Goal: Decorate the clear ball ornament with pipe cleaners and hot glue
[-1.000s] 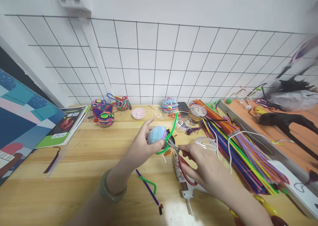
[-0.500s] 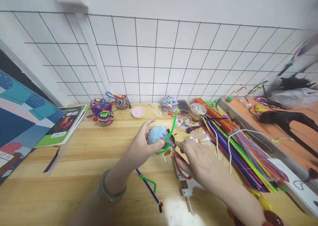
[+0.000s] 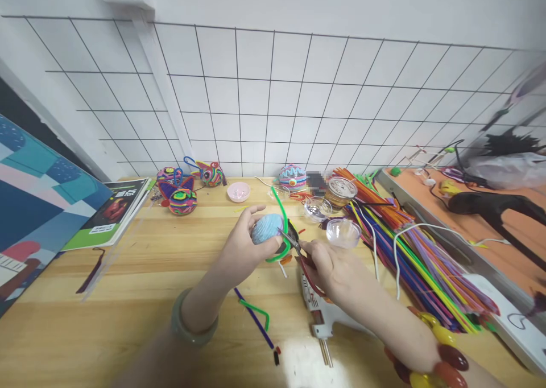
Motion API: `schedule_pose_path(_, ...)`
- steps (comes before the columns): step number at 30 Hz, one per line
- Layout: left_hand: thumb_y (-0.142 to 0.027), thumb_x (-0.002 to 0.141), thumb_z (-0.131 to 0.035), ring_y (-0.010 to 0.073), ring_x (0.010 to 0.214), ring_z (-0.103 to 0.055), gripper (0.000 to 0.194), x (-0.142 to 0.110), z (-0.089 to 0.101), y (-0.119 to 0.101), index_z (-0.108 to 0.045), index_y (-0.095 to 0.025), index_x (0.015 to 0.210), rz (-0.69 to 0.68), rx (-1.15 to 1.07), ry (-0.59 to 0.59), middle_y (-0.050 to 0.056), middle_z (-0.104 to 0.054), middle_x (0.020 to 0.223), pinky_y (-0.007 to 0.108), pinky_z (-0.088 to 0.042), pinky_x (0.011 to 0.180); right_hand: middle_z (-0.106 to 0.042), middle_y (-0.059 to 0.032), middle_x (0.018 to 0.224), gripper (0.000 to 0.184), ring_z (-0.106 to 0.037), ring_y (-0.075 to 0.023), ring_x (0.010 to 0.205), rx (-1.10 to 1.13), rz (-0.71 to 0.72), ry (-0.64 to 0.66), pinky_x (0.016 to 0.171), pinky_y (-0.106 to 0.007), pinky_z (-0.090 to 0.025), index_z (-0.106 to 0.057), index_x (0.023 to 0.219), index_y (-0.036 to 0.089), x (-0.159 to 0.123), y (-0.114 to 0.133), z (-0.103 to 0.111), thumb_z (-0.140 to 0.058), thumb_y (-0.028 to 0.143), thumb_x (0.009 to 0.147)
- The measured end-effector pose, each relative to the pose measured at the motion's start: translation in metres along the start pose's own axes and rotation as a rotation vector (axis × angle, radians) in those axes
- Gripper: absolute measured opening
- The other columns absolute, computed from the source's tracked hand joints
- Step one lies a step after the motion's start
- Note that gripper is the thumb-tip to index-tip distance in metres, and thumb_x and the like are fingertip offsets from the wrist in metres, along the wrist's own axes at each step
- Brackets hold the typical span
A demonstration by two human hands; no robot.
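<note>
My left hand (image 3: 245,243) is wrapped round a light blue fuzzy ball (image 3: 267,229), thumb pressed against its near side. A bent green pipe cleaner (image 3: 283,209) rises beside the ball and curls below it, close to my left thumb. In my right hand (image 3: 326,265) is a pair of scissors (image 3: 307,271) with red handles; their blades point left and touch the ball's right side near the green pipe cleaner. Dark and orange pieces behind the blades are partly hidden. Under my right hand lies a white glue gun (image 3: 326,320).
Bundled coloured pipe cleaners (image 3: 422,257) lie at right beside a white cable. Clear plastic bowls (image 3: 342,232), a pink dish (image 3: 238,192) and a striped ball (image 3: 292,177) stand behind. Finished-looking colourful ornaments (image 3: 182,200) and magazines (image 3: 113,211) are at left. Loose purple and green stems (image 3: 258,322) lie in front.
The upright end of the green pipe cleaner has swung from leaning right to leaning left. The scissors' handles have drawn closer together. My left hand still holds the ball.
</note>
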State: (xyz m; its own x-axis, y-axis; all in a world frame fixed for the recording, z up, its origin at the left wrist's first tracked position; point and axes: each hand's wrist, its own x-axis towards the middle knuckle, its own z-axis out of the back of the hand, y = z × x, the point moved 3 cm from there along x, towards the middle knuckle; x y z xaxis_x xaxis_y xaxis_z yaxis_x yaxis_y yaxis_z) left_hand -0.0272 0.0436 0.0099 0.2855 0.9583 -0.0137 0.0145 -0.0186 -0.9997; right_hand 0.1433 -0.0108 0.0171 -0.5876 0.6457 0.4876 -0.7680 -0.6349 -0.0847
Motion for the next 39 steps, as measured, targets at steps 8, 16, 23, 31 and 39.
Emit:
schedule_pose_path(8, -0.027, 0.069, -0.069, 0.0220, 0.098, -0.057, 0.065, 0.010, 0.009, 0.004, -0.038, -0.016, 0.125, 0.044, -0.069, -0.047, 0.012, -0.057, 0.112, 0.032, -0.047, 0.079, -0.063, -0.0038, 0.073, 0.011, -0.060, -0.0172, 0.060, 0.327, -0.367, 0.198, 0.054, -0.026, -0.041, -0.046, 0.100, 0.018, 0.011, -0.028, -0.003, -0.040, 0.025, 0.094)
schedule_pose_path(16, -0.030, 0.067, -0.072, 0.0193, 0.091, -0.058, 0.065, 0.012, 0.021, -0.002, -0.041, -0.017, 0.123, 0.042, -0.186, -0.097, 0.010, -0.059, 0.109, 0.030, -0.048, 0.075, -0.067, -0.0067, 0.077, 0.018, -0.061, -0.0194, 0.067, 0.276, -0.541, 0.450, 0.059, -0.028, -0.037, -0.060, 0.090, 0.019, 0.013, -0.068, -0.026, -0.046, 0.030, 0.092)
schedule_pose_path(23, -0.032, 0.063, -0.075, 0.0157, 0.081, -0.057, 0.067, 0.011, 0.027, -0.008, -0.045, -0.018, 0.121, 0.042, -0.253, -0.213, 0.006, -0.060, 0.102, 0.027, -0.047, 0.070, -0.066, -0.0055, 0.069, 0.026, -0.054, -0.0123, 0.056, 0.354, -0.497, 0.608, 0.054, -0.024, -0.038, -0.064, 0.078, 0.015, 0.012, -0.068, -0.063, -0.046, 0.026, 0.093)
schedule_pose_path(31, -0.030, 0.066, -0.074, 0.0125, 0.073, -0.057, 0.054, 0.014, 0.033, -0.001, -0.051, -0.020, 0.114, 0.038, -0.441, -0.240, 0.002, -0.061, 0.095, 0.022, -0.047, 0.058, -0.060, -0.0082, 0.120, 0.029, -0.063, -0.0205, 0.098, 0.424, -0.500, 0.595, 0.082, -0.041, -0.054, -0.058, 0.119, 0.018, 0.026, -0.067, -0.098, -0.057, 0.031, 0.094)
schedule_pose_path(39, -0.027, 0.082, -0.055, 0.0172, 0.081, -0.064, 0.021, 0.017, 0.025, 0.001, -0.062, -0.017, 0.099, 0.185, -0.777, -0.187, 0.005, -0.069, 0.094, 0.032, -0.054, 0.068, -0.059, -0.0164, 0.128, 0.034, -0.056, -0.0265, 0.118, 0.590, -0.513, 0.271, 0.100, -0.046, -0.046, -0.054, 0.126, 0.015, 0.020, -0.067, -0.082, -0.049, 0.023, 0.094)
